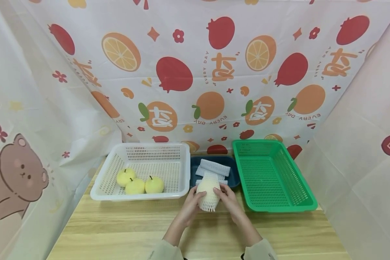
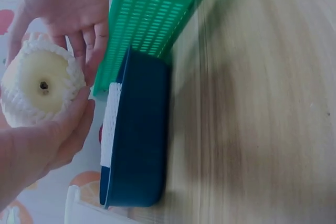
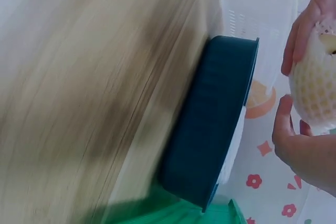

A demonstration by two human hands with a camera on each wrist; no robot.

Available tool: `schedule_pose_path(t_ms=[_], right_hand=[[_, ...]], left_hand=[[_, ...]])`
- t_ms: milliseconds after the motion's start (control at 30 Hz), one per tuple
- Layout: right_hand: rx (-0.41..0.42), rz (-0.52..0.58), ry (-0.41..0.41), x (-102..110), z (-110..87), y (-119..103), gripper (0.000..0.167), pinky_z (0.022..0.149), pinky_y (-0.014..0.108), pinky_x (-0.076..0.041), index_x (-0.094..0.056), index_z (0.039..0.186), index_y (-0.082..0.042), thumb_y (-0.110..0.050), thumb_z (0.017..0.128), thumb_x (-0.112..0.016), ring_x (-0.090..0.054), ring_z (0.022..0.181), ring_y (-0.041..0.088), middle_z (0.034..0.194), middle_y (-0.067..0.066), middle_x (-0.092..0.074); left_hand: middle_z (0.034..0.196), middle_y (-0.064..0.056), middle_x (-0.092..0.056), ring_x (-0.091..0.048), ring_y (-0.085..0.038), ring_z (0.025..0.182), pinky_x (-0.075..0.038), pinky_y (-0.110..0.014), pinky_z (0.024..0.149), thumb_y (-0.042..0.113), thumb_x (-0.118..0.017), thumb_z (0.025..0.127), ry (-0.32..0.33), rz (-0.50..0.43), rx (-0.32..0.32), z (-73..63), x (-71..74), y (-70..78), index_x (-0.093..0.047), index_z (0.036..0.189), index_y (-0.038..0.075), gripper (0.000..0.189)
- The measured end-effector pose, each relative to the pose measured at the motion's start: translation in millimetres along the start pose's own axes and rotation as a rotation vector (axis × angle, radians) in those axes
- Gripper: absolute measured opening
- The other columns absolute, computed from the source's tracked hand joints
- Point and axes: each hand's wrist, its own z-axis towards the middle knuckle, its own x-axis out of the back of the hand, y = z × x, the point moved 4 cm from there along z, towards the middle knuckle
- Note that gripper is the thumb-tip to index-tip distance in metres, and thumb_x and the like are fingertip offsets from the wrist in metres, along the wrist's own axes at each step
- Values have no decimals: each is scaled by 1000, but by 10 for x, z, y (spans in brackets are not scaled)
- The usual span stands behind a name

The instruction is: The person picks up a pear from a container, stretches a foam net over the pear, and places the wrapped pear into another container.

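Observation:
Between my two hands is a pale yellow pear (image 1: 207,193) in a white foam net sleeve, raised in front of the dark blue tray. My left hand (image 1: 190,203) holds it from the left with the thumb on the netting. From the other side my right hand (image 1: 229,199) grips it, thumb also on the net. The left wrist view shows one end of the pear (image 2: 44,80) bare within the sleeve's ruffled rim, a dark spot at its middle. Mesh covers the pear's side (image 3: 315,87) in the right wrist view.
Several flattened foam net sleeves (image 1: 215,167) lie in the dark blue tray (image 1: 234,173). Left of it, a white basket (image 1: 169,162) contains three yellow pears (image 1: 154,185). A green basket (image 1: 260,177) stands to the right. Patterned curtains surround the wooden table (image 1: 123,231).

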Motion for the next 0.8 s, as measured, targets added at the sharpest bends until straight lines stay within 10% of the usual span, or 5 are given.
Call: schedule_pose_path(t_ms=[333,800], right_hand=[[16,-49,65,48,7,12,56,75,41,-51,-46,127,6,-34,90,-59,-55,95,24,114,18,-53],[-81,-37,-18,25,51,72,66,83,36,-44,-41,130,4,-45,89,-54,-54,92,19,108,13,-56]], left_hand=[[128,-30,-35,-51,-25,101,-47,-34,83,29,-60,89,184,102,-12,3,44,-26,-13,138,-9,78],[122,-20,-40,-46,-29,108,-44,-44,87,21,-46,97,196,-1,-53,-25,46,-54,-29,131,-9,49]])
